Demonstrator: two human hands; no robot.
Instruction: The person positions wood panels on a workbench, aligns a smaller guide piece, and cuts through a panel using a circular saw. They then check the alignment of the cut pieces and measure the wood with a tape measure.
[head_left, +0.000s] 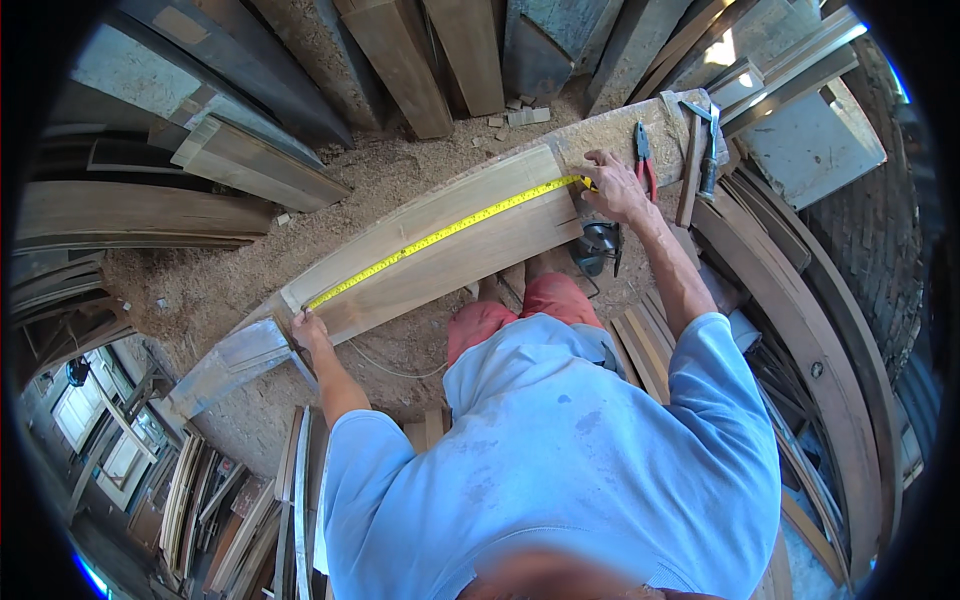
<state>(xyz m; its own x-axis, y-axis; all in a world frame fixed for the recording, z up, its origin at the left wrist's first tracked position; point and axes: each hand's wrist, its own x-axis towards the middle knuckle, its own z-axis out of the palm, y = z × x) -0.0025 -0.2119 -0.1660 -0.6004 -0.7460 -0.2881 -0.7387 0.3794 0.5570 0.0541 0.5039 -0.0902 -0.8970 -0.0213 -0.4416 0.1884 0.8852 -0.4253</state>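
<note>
Plank (440, 255), 1 item: long, pale-brown board lying flat on a sawdust-covered bench (610, 130), running from near left to far right across the middle of the scene.

Tape measure (445, 235), 1 item: yellow blade stretched along the plank's upper face, from the left end to the right end, lying flat on the wood.

Left hand (308, 328): at the plank's near-left end, fingers pressed down on the board's corner where the tape's tip lies; whether it pinches the tape or only pins it cannot be told.

Right hand (615, 188): at the plank's far-right end, fingers curled and resting on the wood, closed about the tape where the yellow blade ends.

Pliers (645, 160), 1 pair: red handles, lying on the bench just right of the right hand, not touched.

Hammer (708, 150), 1 item: lying on the bench farther right, beside a narrow wooden strip (688, 185), well apart from both hands.

Circular saw (597, 245), 1 item: dark body, seen below the plank's right end, near the person's knees.

Stacked boards (400, 60): many, leaning upright along the far side of the bench.

Curved timber frames (830, 370): several, nested at the right.

Sawdust (200, 280): covers the ground left of the plank.
</note>
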